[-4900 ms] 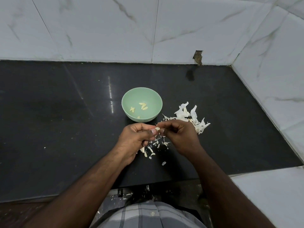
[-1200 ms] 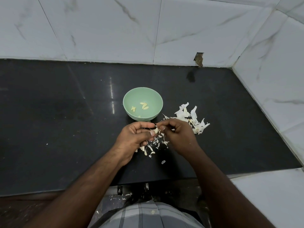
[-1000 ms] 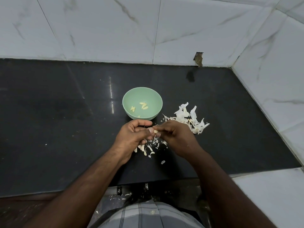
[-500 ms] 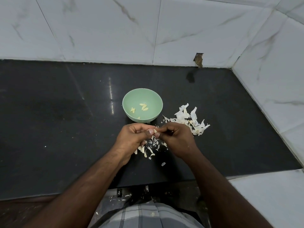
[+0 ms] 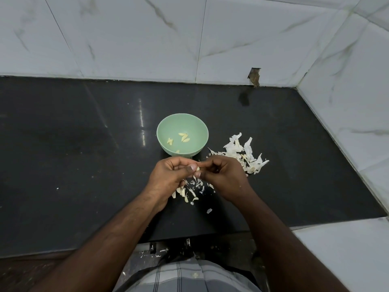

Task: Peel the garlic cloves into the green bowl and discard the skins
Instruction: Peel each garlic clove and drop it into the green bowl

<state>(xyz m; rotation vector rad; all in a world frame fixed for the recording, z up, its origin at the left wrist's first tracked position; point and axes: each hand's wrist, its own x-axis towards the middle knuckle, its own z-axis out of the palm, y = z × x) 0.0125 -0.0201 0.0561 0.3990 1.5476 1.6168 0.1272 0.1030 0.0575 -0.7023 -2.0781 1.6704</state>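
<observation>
A small pale garlic clove sits between the fingertips of both hands, just in front of the green bowl. My left hand pinches it with thumb and forefinger; my right hand pinches it from the other side, fingers curled. The bowl holds several peeled cloves. A heap of white garlic skins lies to the right of the bowl. Smaller skin scraps and a few cloves lie on the counter under my hands.
The black counter runs left and back to the white marble-tiled wall; another tiled wall closes the right side. A chipped hole shows at the wall's base. The counter's front edge is close to my body.
Both hands stay together over the scraps, working the same clove with small finger movements. The bowl and the skin heap have not moved.
</observation>
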